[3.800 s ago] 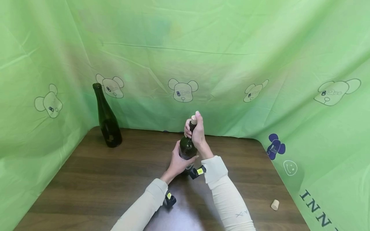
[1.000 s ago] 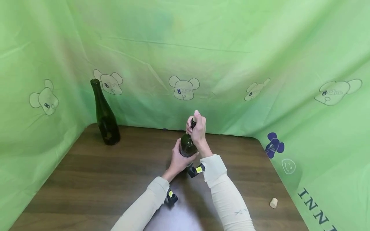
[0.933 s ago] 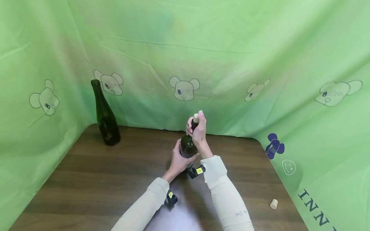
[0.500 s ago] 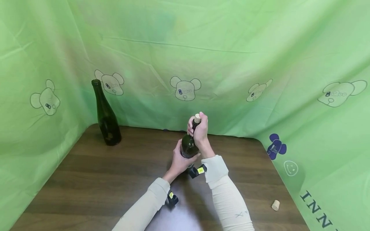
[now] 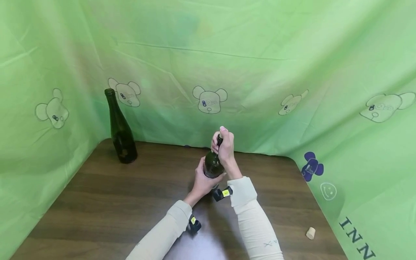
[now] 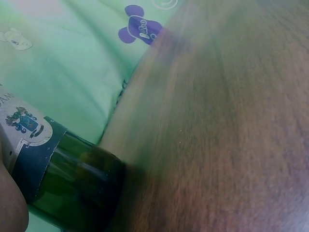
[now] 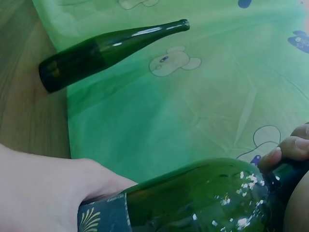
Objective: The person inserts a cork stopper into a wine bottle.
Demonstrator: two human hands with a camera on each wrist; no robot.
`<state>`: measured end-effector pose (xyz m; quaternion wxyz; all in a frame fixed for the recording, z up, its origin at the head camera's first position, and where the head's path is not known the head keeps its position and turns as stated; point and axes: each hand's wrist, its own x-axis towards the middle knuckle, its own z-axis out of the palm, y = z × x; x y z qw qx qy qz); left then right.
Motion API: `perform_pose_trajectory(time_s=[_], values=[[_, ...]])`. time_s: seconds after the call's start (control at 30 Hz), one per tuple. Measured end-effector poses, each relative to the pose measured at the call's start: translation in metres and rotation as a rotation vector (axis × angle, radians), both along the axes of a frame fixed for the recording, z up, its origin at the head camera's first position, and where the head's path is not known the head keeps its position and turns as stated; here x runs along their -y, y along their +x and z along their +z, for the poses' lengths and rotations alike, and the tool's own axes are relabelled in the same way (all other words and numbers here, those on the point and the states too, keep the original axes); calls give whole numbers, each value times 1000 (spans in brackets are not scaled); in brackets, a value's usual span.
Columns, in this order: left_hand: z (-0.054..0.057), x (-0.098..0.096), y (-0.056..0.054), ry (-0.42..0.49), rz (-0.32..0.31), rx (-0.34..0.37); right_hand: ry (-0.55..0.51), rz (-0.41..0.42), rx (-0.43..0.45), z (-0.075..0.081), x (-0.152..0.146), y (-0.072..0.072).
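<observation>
A green glass wine bottle (image 5: 212,165) stands upright near the middle of the table, its base on the wood in the left wrist view. My left hand (image 5: 202,182) grips its body around the label (image 6: 29,125). Higher up, my right hand (image 5: 226,148) wraps its fingers around the neck. The right thumb lies over the top of the bottle and hides most of the cork there. In the right wrist view, right-hand fingers (image 7: 289,149) curl at the neck above the bottle's shoulder.
A second green bottle (image 5: 123,139), with no cork seen in its mouth, stands at the back left of the wooden table (image 5: 130,195). One loose cork (image 5: 310,233) lies near the right edge. Green cloth (image 5: 247,54) hangs around the back and sides.
The right thumb has moved from beside the cork to on top of it, as it also lay a second ago. Both hands keep their hold on the bottle.
</observation>
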<state>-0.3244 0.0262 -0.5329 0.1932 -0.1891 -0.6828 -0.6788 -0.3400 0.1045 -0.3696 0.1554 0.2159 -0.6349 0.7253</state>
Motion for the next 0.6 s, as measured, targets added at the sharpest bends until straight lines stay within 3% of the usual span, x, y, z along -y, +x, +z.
perform_pose_trajectory(time_s=[0.33,0.6], values=[[2,1,2,8,18,-11,-3,-5,10,3,3,-2],[3,3,3,-1,-9,1,29,-77,-77,-9,1,-2]])
